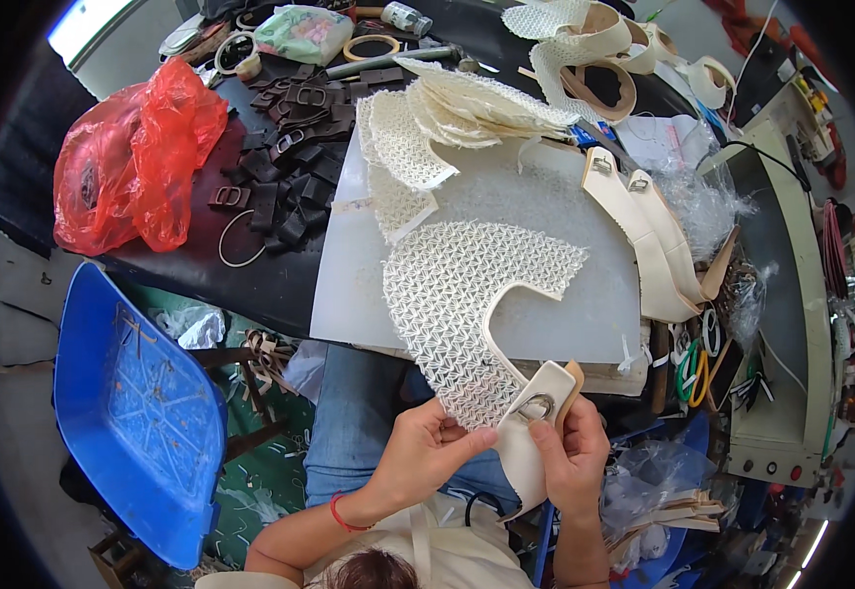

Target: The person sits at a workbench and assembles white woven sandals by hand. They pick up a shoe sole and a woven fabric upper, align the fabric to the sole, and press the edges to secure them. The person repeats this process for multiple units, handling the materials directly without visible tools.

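Note:
A curved cream woven panel point(452, 294) lies over the front of a pale work board, its near end reaching off the edge toward me. My left hand point(423, 450) pinches that near end between thumb and fingers. Just right of it, my right hand point(570, 456) grips a smooth cream leather strip point(521, 456) with an oval metal fitting point(535, 406) on its face. The strip's end meets the woven panel, and my left thumb touches close to that join. Whether the two are fastened together I cannot tell.
Stacked woven pieces point(467, 108) lie at the back of the board point(585, 324). Two cream strips with metal fittings point(643, 236) rest along its right. Dark buckled straps point(295, 147) and a red plastic bag point(138, 157) sit left. A blue bin point(143, 412) stands at lower left; scissors point(691, 373) lie right.

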A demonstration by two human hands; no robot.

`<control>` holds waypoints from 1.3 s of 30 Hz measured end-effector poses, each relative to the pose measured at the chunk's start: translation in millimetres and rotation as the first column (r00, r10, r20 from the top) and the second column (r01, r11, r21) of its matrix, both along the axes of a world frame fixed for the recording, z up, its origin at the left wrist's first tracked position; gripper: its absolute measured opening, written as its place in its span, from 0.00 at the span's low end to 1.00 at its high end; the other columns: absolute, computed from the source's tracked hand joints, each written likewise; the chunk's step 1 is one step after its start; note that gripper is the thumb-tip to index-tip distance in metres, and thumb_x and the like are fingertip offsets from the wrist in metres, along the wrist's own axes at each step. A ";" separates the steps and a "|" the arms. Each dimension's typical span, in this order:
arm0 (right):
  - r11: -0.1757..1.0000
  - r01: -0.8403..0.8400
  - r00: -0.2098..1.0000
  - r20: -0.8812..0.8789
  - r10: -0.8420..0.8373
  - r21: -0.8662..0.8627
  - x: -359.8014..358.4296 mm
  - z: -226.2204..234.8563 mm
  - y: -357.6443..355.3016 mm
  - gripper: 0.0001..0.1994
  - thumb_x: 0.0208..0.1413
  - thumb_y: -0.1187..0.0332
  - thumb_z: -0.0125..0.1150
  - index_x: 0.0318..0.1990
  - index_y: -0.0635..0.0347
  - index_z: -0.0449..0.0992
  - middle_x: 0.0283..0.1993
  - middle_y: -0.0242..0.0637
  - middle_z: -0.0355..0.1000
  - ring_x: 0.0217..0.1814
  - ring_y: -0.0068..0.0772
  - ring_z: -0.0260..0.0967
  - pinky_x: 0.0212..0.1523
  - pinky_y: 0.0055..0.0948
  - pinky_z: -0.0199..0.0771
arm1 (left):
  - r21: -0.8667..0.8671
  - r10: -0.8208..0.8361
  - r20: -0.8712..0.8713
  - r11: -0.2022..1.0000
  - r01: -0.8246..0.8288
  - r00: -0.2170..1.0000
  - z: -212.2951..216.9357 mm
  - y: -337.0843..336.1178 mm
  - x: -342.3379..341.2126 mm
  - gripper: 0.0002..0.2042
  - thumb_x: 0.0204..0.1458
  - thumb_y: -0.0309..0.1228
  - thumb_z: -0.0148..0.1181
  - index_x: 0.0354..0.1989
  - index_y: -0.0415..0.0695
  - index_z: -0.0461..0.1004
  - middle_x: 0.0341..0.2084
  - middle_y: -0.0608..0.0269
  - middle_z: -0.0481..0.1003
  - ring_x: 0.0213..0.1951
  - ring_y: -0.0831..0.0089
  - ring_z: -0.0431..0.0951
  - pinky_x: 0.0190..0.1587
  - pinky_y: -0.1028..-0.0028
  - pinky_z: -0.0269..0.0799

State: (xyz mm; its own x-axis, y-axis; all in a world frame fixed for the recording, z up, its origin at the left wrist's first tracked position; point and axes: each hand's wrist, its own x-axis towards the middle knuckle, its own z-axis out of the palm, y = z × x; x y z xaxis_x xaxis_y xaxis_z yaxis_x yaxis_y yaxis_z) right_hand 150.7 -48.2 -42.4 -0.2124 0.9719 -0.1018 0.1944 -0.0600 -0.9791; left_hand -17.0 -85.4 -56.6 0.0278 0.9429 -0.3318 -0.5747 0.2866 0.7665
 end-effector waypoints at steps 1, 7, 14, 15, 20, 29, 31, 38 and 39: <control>1.000 -0.002 1.000 0.025 0.002 0.011 0.2 -0.3 -0.7 0.17 0.53 0.73 0.59 0.48 0.69 0.67 0.37 0.36 0.72 0.34 0.17 0.68 0.33 0.17 0.69 | -0.016 -0.023 -0.021 1.000 0.023 1.000 -0.1 -1.1 -1.6 0.15 0.51 0.20 0.57 0.47 0.33 0.68 0.42 0.56 0.74 0.43 0.76 0.74 0.46 0.76 0.72; 0.999 -0.031 0.995 0.094 0.030 0.009 -0.7 -4.2 -2.4 0.17 0.51 0.74 0.60 0.48 0.69 0.67 0.36 0.36 0.72 0.33 0.17 0.67 0.33 0.16 0.68 | -0.001 -0.036 -0.012 0.999 0.036 0.999 -3.7 -7.9 -3.8 0.15 0.51 0.19 0.56 0.49 0.33 0.67 0.43 0.57 0.73 0.43 0.77 0.73 0.47 0.76 0.71; 0.983 -0.123 0.989 -0.098 0.110 -0.135 8.0 8.2 15.1 0.20 0.47 0.76 0.62 0.49 0.69 0.67 0.38 0.34 0.72 0.39 0.20 0.69 0.40 0.21 0.70 | 0.009 -0.093 0.016 0.996 0.093 0.995 8.3 -10.6 -10.2 0.15 0.51 0.20 0.54 0.49 0.34 0.67 0.44 0.60 0.73 0.45 0.78 0.71 0.49 0.76 0.68; 0.966 -0.168 0.982 -0.120 0.147 -0.198 10.0 9.4 15.5 0.19 0.47 0.76 0.63 0.49 0.69 0.68 0.38 0.34 0.72 0.40 0.20 0.69 0.41 0.21 0.70 | -0.002 -0.103 0.033 0.995 0.103 0.994 8.6 -11.3 -11.3 0.15 0.51 0.20 0.55 0.49 0.34 0.68 0.44 0.60 0.73 0.45 0.78 0.71 0.49 0.76 0.68; 0.861 -0.309 0.941 -0.264 0.214 -0.404 -3.9 25.4 29.7 0.17 0.48 0.74 0.63 0.46 0.68 0.70 0.38 0.33 0.73 0.39 0.19 0.69 0.41 0.21 0.70 | 0.081 -0.040 -0.094 0.996 0.048 0.995 -3.2 -18.9 -7.2 0.20 0.50 0.22 0.57 0.53 0.35 0.63 0.46 0.62 0.70 0.46 0.78 0.70 0.50 0.76 0.67; 0.872 -0.292 0.923 -0.353 0.151 -0.392 -15.4 3.8 30.2 0.10 0.48 0.74 0.63 0.38 0.64 0.73 0.32 0.29 0.73 0.31 0.13 0.66 0.27 0.15 0.63 | 0.007 -0.108 -0.167 0.994 0.111 0.980 2.2 -17.3 -13.2 0.16 0.47 0.27 0.64 0.44 0.34 0.72 0.35 0.62 0.76 0.35 0.80 0.74 0.36 0.78 0.71; 0.901 -0.260 0.936 -0.318 0.148 -0.346 -16.1 -0.6 28.1 0.08 0.48 0.75 0.63 0.36 0.63 0.73 0.32 0.30 0.72 0.31 0.13 0.66 0.27 0.14 0.63 | 0.030 -0.096 -0.337 0.993 0.112 0.937 -5.9 -18.8 -11.4 0.14 0.47 0.30 0.64 0.39 0.33 0.75 0.29 0.64 0.77 0.29 0.82 0.74 0.30 0.79 0.71; 0.912 -0.136 0.933 -0.359 -0.013 -0.386 -19.4 4.4 12.6 0.10 0.48 0.76 0.62 0.38 0.66 0.72 0.33 0.35 0.73 0.35 0.19 0.69 0.36 0.19 0.69 | -0.028 -0.053 -0.239 0.998 0.048 0.969 -11.4 -12.1 -11.2 0.13 0.49 0.31 0.63 0.38 0.34 0.76 0.27 0.64 0.78 0.26 0.83 0.73 0.26 0.79 0.69; 0.890 -0.164 0.924 -0.383 -0.012 -0.425 -13.6 4.5 7.6 0.11 0.48 0.75 0.62 0.39 0.67 0.71 0.34 0.35 0.73 0.36 0.21 0.69 0.37 0.20 0.69 | -0.016 -0.008 -0.153 1.000 0.006 0.988 -8.3 -7.5 -11.2 0.13 0.50 0.31 0.62 0.39 0.34 0.75 0.29 0.63 0.77 0.27 0.83 0.73 0.27 0.80 0.70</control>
